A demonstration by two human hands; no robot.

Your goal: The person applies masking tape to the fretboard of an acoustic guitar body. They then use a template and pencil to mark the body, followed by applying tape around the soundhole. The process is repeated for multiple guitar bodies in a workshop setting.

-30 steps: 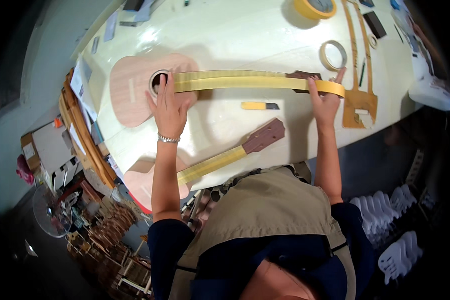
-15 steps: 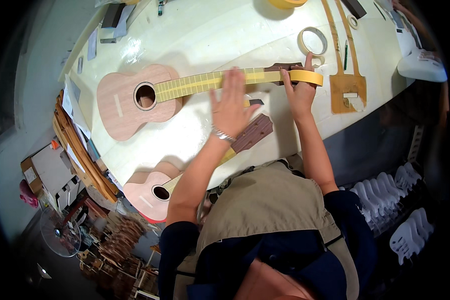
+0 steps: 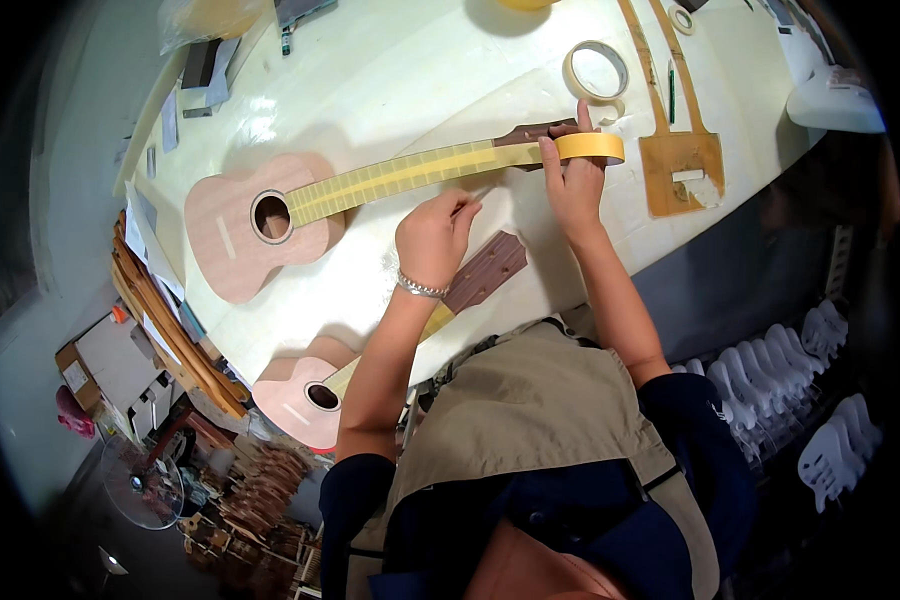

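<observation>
Across the pale bench point(image 3: 370, 110) lies a ukulele point(image 3: 235, 235), its bare wood body to the left and its neck slanting up to the right, ending in a dark headstock point(image 3: 510, 137). Yellow tape point(image 3: 390, 182) covers the fretboard from beside the soundhole point(image 3: 272, 217) to the headstock, and a strip of it runs on to a yellow roll point(image 3: 595, 149).

The two hands are apart. The right hand point(image 3: 574, 190) is clamped on that roll at the headstock, one finger pointing away from the body. The left hand point(image 3: 430, 240), a silver bracelet point(image 3: 422, 287) at its wrist, is curled in just below the neck; whether its fingers grip anything, I cannot tell.

Nearer the person, a second ukulele point(image 3: 295, 400) lies partly under the left forearm, its dark headstock showing just beside the left hand. Beyond the right hand sits a pale roll point(image 3: 572, 80), and to the right of that a brown template point(image 3: 660, 185) with two long arms, a dark green pencil point(image 3: 672, 92) between them.
</observation>
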